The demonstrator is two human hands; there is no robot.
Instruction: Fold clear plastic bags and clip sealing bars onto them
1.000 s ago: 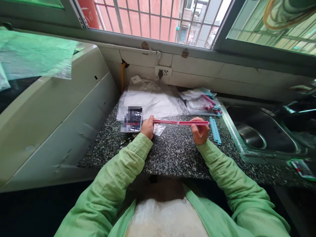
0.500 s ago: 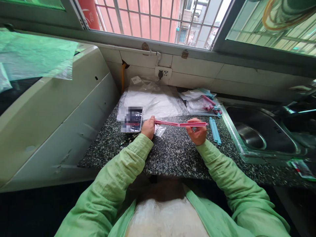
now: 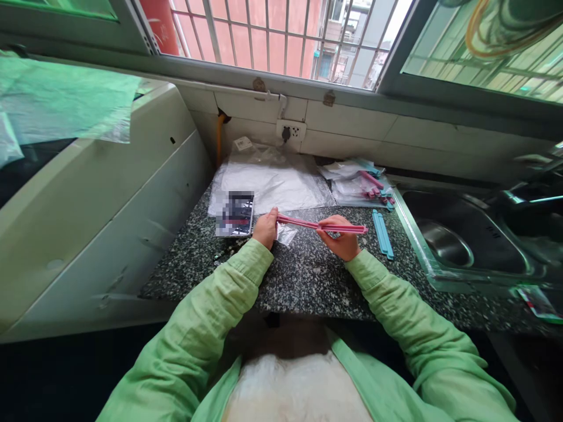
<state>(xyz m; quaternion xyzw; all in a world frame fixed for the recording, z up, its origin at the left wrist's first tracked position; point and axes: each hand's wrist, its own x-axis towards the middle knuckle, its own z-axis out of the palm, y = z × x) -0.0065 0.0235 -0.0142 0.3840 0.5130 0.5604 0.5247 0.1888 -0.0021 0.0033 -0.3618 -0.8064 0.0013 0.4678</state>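
Observation:
A long pink bag sealing clip, opened out lengthwise, spans my two hands above the speckled counter. My left hand is closed on its left end. Farther along, my right hand pinches it near the middle joint, and the clip's right end sticks out past those fingers. Below the clip, a small clear plastic piece lies beside my left hand. Blue sealing clips rest on the counter to the right of my right hand.
Flat clear plastic bags lie by the wall. Plastic packets with pink and blue clips sit at back right. A partly blurred phone-like device is left of my hands. The sink borders the right, a pale appliance the left.
My right hand has slid left along the pink clip, from near its right end to about the middle joint. The clip's right end has dipped slightly. My left hand keeps its hold.

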